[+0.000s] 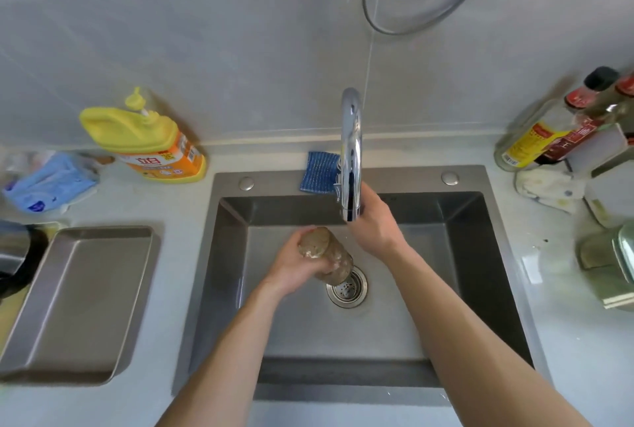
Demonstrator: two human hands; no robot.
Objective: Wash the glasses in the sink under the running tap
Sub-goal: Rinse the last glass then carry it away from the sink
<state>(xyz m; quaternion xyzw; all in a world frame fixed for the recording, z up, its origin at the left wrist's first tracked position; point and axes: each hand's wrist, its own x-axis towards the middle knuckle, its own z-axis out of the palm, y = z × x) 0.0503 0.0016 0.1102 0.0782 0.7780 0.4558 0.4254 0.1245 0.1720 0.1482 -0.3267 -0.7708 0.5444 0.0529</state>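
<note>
Your pale worktop (178,207) fills the lower view, and the steel sink (411,178) is set into the middle of it. Take the sink's basin as your clock face.

At 9 o'clock, apart from the sink, a shallow metal tray (85,289) lies flat on the worktop. At 12 o'clock the chrome tap (350,138) arches forward, with its spout over the back of the basin. At 10 o'clock a yellow and orange detergent bottle (147,141) stands by the wall. At 2 o'clock a cluster of sauce bottles (535,141) stands in the corner.

Your right hand (375,224) reaches to the spout's end at 12 o'clock. Its fingers are hidden behind the tap, so you cannot tell whether they grasp anything. Your left hand (291,268) sits near the dial's centre with its fingers wrapped round the glass (327,256). The glass is held tilted inside the basin, one end raised towards you and the other end down towards the drain. It sits just below and left of the spout.

A blue sponge (319,172) rests on the sink's back rim, touching the left of the tap's base. The round strainer (346,289) lies just beneath the glass's lower end.
</note>
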